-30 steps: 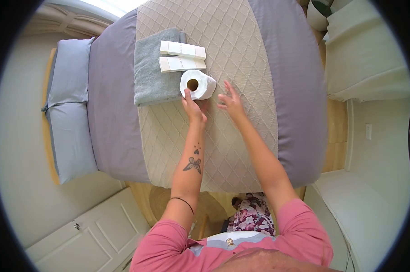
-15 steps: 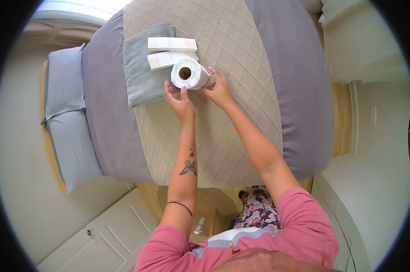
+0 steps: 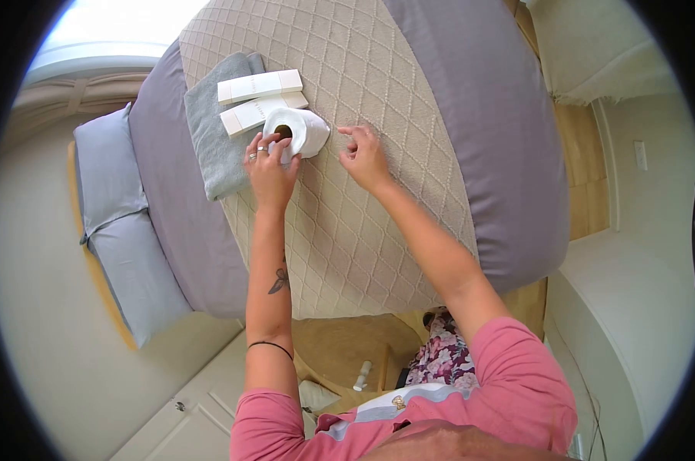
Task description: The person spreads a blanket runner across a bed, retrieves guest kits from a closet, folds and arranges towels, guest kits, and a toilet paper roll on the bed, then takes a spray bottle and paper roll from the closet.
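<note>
A white toilet paper roll [image 3: 310, 132] lies on its side at the edge of a folded grey towel [image 3: 223, 165], its cardboard hole facing the pillows. My left hand [image 3: 270, 175], with rings on it, grips the near end of the roll, fingers by the hole and thumb at the lower rim. To the right of the roll is my right hand [image 3: 365, 161], apart from it, its fingers bent and spread with nothing visible between them. Two slim white boxes rest on the towel beyond the roll: an upper box [image 3: 260, 86] and a lower box [image 3: 247, 115], partly behind the roll.
A beige diamond-patterned throw [image 3: 363, 253] covers the middle of the bed, over a purple-grey sheet [image 3: 501, 177]. Two grey-blue pillows, one being the near pillow [image 3: 144, 269], lie on the left. Below the bed's near edge stands a round brown table [image 3: 328, 342]. A white door [image 3: 182, 426] is at lower left.
My right hand has come away from the roll's right side. My left hand has moved onto the roll's end by the hole. The view has shifted, and the roll has turned slightly.
</note>
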Demonstrator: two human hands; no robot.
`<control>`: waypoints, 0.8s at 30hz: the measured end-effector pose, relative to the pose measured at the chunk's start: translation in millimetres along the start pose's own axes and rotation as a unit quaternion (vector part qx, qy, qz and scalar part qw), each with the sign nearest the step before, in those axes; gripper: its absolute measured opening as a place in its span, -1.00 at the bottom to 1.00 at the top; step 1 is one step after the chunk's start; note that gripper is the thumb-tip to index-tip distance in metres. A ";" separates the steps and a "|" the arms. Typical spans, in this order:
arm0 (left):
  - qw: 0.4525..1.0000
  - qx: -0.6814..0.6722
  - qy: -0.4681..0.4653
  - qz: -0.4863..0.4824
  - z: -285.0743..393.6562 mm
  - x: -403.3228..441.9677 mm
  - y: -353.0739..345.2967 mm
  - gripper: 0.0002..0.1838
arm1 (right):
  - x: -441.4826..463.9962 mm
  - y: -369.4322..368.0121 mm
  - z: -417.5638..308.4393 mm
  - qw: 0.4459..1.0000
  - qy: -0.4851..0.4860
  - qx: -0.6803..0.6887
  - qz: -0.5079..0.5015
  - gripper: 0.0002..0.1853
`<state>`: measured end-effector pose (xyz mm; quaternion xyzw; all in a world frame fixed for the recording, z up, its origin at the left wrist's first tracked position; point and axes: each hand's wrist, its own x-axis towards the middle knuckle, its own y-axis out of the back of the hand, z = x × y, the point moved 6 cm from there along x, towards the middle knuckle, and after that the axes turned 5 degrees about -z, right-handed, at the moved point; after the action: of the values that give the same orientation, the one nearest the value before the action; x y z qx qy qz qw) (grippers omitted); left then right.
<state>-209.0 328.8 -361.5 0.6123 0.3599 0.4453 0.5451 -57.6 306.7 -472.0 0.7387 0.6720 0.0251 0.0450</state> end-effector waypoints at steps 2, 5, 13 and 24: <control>1.000 -0.011 0.013 -0.005 5.4 -0.9 -0.4 -0.56 | -8.1 0.7 -6.5 1.000 0.004 0.015 -0.006 -0.57; 0.997 -0.055 0.047 0.023 12.7 -16.2 7.7 -0.40 | -30.0 10.2 -12.6 0.999 -0.041 0.023 -0.007 -0.58; 0.906 -0.178 0.321 -0.213 45.7 -330.4 -26.1 -0.27 | -184.4 9.7 -45.3 0.886 0.110 -0.388 -0.229 -0.49; 0.454 -0.331 0.632 -0.534 176.6 -801.4 47.0 -0.57 | -454.6 -3.9 -35.8 0.563 0.053 -0.270 -0.779 -0.69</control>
<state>-321.3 -481.7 -439.2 -0.3757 0.6876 0.4174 0.4602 -108.3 -144.2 -426.2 -0.1208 0.9496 0.1998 0.2090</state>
